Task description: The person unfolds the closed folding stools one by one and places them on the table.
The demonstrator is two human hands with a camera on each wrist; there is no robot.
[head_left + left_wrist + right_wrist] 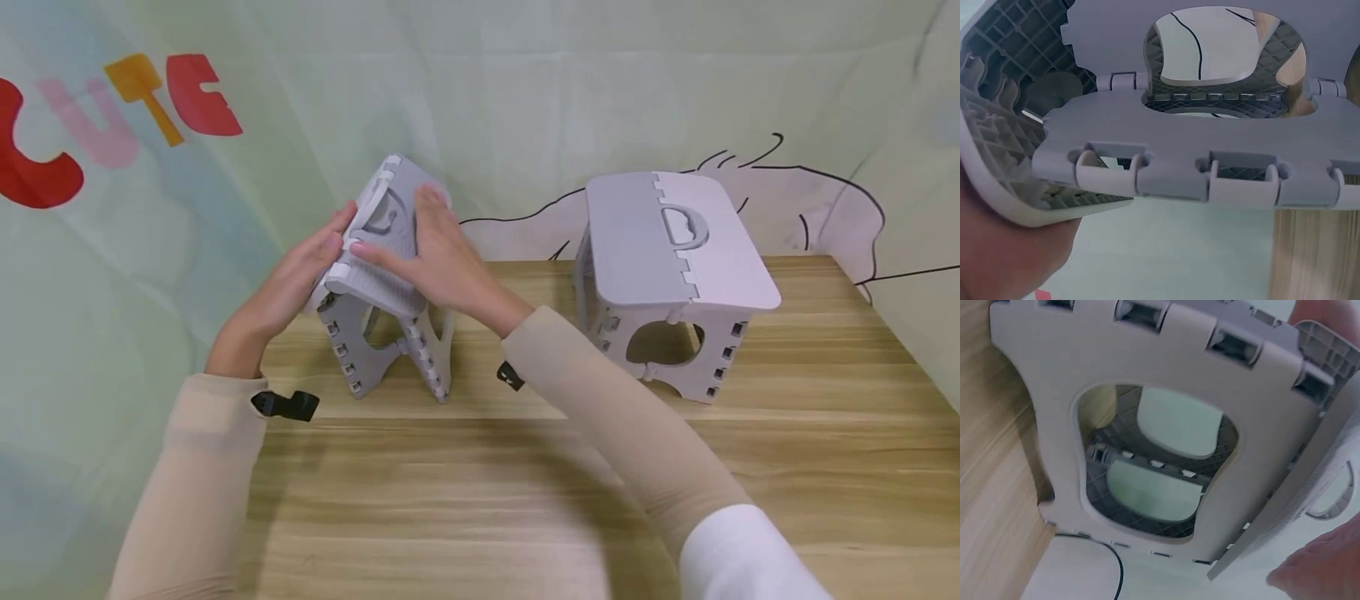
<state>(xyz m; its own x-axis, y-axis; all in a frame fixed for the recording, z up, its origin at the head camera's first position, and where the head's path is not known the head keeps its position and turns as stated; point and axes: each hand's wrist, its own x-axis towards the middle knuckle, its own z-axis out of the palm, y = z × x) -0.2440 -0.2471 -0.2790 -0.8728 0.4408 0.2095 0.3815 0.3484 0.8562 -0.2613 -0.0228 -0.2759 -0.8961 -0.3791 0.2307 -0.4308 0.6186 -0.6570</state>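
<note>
A light grey folding stool [375, 282] stands partly folded on the wooden table, its two seat halves tilted into a ridge and its legs drawn close. My left hand [283, 283] lies flat against the left seat half. Over the right seat half my right hand [448, 257] rests with fingers spread, its thumb near the ridge beside the handle. The left wrist view shows the stool's hinged side panels [1166, 134] bent inward, with part of my left hand [1016, 262] outside the seat. In the right wrist view, a leg panel [1254, 419] faces the camera near my right hand [1322, 565].
A second folding stool [626, 242] stands fully unfolded to the right, with its handle in the middle of the seat. Both stools are on a wood-grain table [420, 492]. A pale printed cloth [510, 100] hangs behind and at the left.
</note>
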